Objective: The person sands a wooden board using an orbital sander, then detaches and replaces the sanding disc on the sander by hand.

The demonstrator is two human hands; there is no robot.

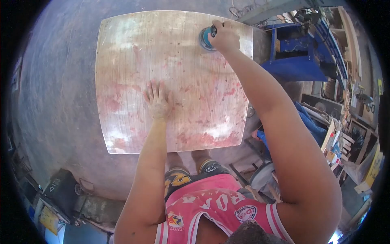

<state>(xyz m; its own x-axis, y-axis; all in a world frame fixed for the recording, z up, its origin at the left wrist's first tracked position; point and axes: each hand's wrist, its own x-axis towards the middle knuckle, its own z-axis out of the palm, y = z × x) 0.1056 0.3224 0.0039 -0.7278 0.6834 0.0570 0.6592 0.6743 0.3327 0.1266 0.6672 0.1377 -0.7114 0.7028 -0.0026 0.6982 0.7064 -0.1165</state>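
A wide wooden tabletop (134, 69) with rounded corners and reddish stains lies in front of me. My left hand (159, 101) rests flat on its lower middle part, fingers spread and holding nothing. Near the upper right corner, my right hand (224, 37) is wrapped round a round teal and black power tool (206, 40). That tool sits on the wood, and my hand partly covers it.
A blue metal frame (294, 69) stands close to the right edge. Further right are wood pieces (345, 144) and other clutter. At the lower left is a black box (61, 188) on the floor. Cables (239, 11) lie beyond the top edge.
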